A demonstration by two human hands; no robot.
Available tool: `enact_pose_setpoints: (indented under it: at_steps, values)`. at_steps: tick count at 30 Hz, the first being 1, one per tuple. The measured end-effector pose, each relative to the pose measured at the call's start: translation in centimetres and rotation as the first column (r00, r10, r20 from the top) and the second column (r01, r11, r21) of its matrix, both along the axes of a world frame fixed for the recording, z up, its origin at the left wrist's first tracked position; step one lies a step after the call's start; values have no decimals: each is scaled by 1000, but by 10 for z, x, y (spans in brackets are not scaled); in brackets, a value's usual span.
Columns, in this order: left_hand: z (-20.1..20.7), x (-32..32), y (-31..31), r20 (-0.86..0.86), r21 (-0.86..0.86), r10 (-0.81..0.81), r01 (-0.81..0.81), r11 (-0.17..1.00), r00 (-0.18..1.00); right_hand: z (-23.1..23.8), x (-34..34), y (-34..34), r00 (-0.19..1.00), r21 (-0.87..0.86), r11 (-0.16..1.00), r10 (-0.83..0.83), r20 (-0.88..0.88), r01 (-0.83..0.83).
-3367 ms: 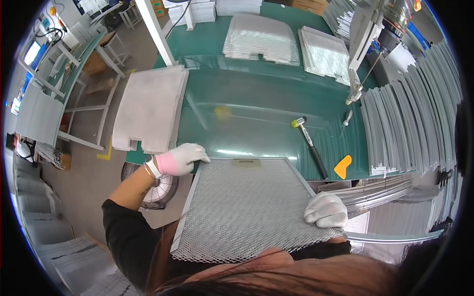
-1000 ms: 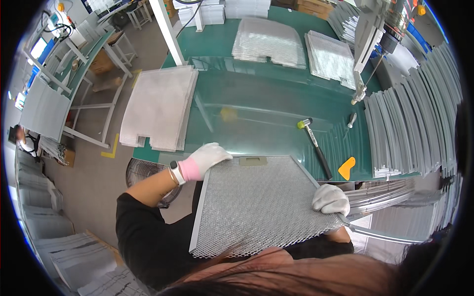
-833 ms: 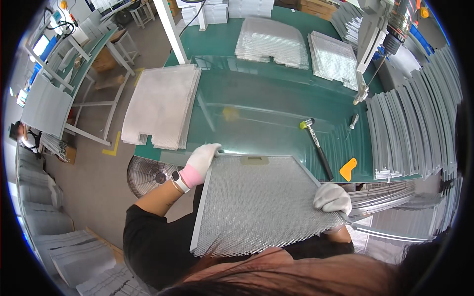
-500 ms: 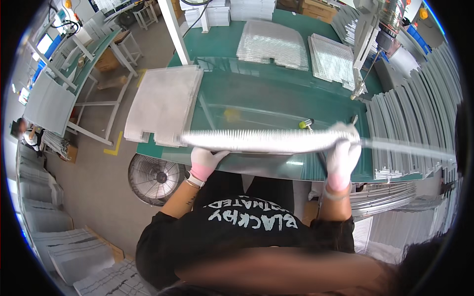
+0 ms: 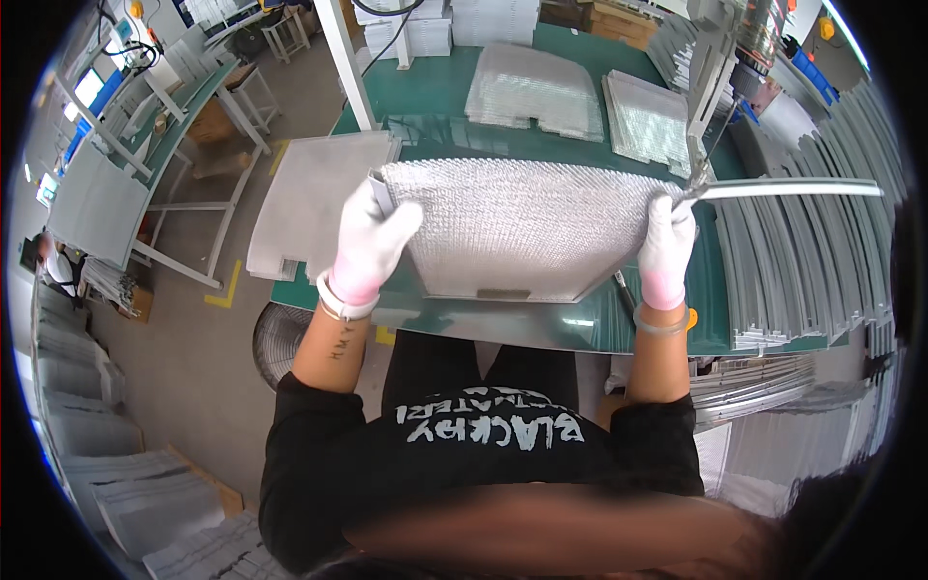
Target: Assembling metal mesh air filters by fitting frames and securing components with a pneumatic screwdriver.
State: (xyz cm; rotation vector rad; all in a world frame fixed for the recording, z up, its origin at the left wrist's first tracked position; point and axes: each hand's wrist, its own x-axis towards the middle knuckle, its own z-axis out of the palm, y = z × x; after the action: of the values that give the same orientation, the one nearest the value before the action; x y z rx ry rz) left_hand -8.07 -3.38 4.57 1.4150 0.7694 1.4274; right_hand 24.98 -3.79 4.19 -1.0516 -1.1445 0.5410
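A silvery metal mesh filter panel point(image 5: 522, 222) is held up, tilted, above the near part of the green table. My left hand point(image 5: 372, 237), in a white glove with pink cuff, is closed round its upper left corner, where a short piece of grey edging shows. At the upper right corner my gloved right hand point(image 5: 667, 242) is closed on the panel. From there a long, thin grey frame strip point(image 5: 793, 188) sticks out to the right; whether it is joined to the panel is hidden by my fingers. A dark-handled tool point(image 5: 624, 290) lies beside my right hand.
Flat pale panels point(image 5: 314, 198) lie at the table's left edge. Mesh panel stacks point(image 5: 534, 87) sit at the back of the green table point(image 5: 445, 135). Grey frame strips point(image 5: 793, 261) stand packed along the right. A metal post point(image 5: 343, 63) rises at back left; a fan point(image 5: 278, 343) stands below.
The panel, seen almost edge-on and low before, has been raised and tipped so its mesh face shows. My left hand has moved up to its corner; the strip's free end has swung up.
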Motion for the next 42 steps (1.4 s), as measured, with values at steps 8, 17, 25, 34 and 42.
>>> enact_pose_setpoints:
  at_steps: [8, 17, 25, 34, 42]
  values:
    - [-23, 10, -7, 48, 363, 213, -216, 906, 976, -11, -6, -17, 989, 140, 985, 118, -92, -104]
    - [-47, 6, -2, 3, 326, 239, -227, 918, 971, -11, -10, -8, 999, 201, 979, 31, -37, -23]
    - [-150, 35, -39, -429, 235, 557, -507, 829, 711, -11, -8, 0, 998, 199, 979, 61, -24, -55]
    - [-155, 46, -39, -601, 85, 516, -593, 800, 611, -11, -6, 12, 1000, 101, 995, 19, -18, -17]
    - [-159, 5, -30, -783, -81, 200, -416, 906, 589, -5, -12, 5, 997, 137, 990, 23, -71, -14]
